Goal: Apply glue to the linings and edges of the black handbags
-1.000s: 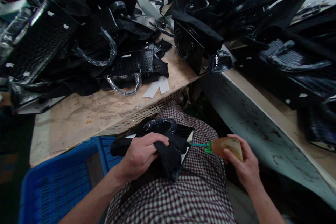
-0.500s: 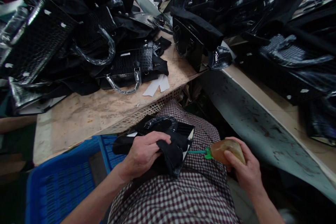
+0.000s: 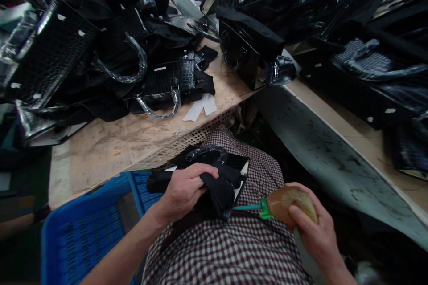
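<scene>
On my lap, over a checked apron (image 3: 214, 249), lies a black bag (image 3: 230, 164) with a plastic-wrapped handle. My left hand (image 3: 189, 189) is closed on its black fabric, with thumb and fingers pinching a fold. My right hand (image 3: 314, 222) is wrapped round a squeeze bottle (image 3: 290, 205) of amber liquid, tilted sideways. The bottle's green cap and long thin nozzle (image 3: 249, 207) point left, and the tip meets the bag's lower right edge. Whether any liquid comes out cannot be seen.
Black crocodile-pattern bags (image 3: 167, 73) are piled on the wooden table (image 3: 100, 151) ahead, beside white strips (image 3: 200, 107). More bags lie on the right-hand bench (image 3: 361, 142). A blue crate (image 3: 83, 231) stands at the lower left. Another person's arm (image 3: 20, 225) shows at the far left.
My right hand and the bottle have moved slightly down, and the nozzle tip now sits lower along the bag's edge. My left hand keeps its hold on the fabric.
</scene>
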Demonstrator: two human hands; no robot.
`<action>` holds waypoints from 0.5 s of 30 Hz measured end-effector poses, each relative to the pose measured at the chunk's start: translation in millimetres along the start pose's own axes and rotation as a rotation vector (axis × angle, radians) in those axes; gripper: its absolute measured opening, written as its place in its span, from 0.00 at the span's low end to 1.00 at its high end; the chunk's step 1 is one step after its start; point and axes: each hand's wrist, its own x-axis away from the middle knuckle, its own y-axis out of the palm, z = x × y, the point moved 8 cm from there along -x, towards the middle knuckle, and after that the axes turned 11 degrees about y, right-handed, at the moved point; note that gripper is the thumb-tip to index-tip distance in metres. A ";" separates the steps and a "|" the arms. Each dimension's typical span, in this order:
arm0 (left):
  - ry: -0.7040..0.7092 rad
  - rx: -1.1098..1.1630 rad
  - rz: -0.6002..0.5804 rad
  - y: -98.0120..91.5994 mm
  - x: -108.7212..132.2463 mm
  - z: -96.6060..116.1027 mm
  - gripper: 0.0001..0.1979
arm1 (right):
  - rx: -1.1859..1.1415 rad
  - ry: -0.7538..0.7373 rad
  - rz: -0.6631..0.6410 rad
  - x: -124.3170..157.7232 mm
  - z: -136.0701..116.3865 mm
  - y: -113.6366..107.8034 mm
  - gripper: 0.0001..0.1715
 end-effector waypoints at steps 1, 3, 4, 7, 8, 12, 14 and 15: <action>-0.004 0.002 0.002 -0.4 -0.1 -0.6 0.08 | -0.017 0.000 -0.008 1.1 0.6 0.9 0.26; -0.006 0.005 -0.002 -0.2 0.1 -1.7 0.08 | -0.039 0.004 -0.029 2.9 1.4 3.4 0.25; -0.006 0.005 -0.005 0.2 0.5 -2.1 0.08 | -0.045 0.004 -0.036 3.7 1.1 4.4 0.25; 0.001 0.003 -0.015 1.6 1.2 -2.5 0.08 | -0.041 0.006 -0.038 4.4 -0.8 5.6 0.25; 0.000 0.002 -0.017 1.8 1.3 -2.8 0.08 | -0.035 0.010 -0.030 4.2 -1.7 5.2 0.25; -0.002 0.014 -0.012 1.3 0.8 -3.1 0.08 | 0.005 0.046 0.050 0.8 -4.4 -0.9 0.28; -0.001 0.022 -0.008 0.9 0.3 -3.1 0.09 | 0.040 0.045 0.090 -1.7 -7.0 -3.9 0.29; -0.001 0.024 -0.007 0.9 0.1 -2.9 0.09 | 0.066 0.023 0.122 -2.7 -9.7 -6.1 0.29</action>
